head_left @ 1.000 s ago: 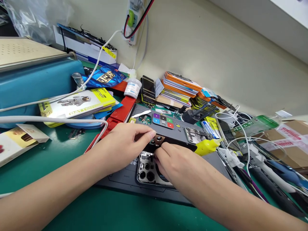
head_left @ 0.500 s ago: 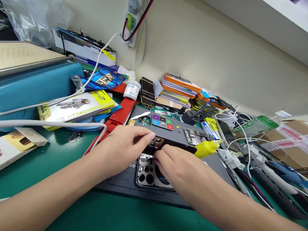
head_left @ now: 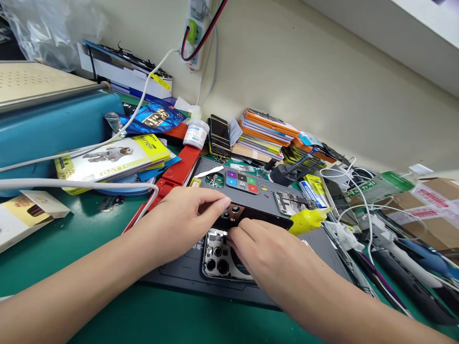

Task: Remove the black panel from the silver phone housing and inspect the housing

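An opened phone (head_left: 217,272) with several camera lenses lies on the dark grey work mat (head_left: 186,274). Behind it a black back panel (head_left: 265,218) with lens openings stands up on edge. My left hand (head_left: 190,215) pinches the panel's upper left corner between thumb and index finger. My right hand (head_left: 263,248) is closed at the gap between panel and phone, its fingers curled down; what its fingertips grip is hidden. A yellow bottle (head_left: 308,221) with a pointed nozzle lies at the panel's right end.
A second opened phone (head_left: 294,203) and a coloured tray (head_left: 242,181) lie on the mat's far part. A red tool (head_left: 179,169), battery boxes (head_left: 114,157) and a white cable (head_left: 82,183) are at left. Hand tools (head_left: 405,263) and a cardboard box (head_left: 430,210) are at right.
My right hand has shifted very slightly left at the gap. My left hand keeps its pinch on the panel, which looks unmoved.
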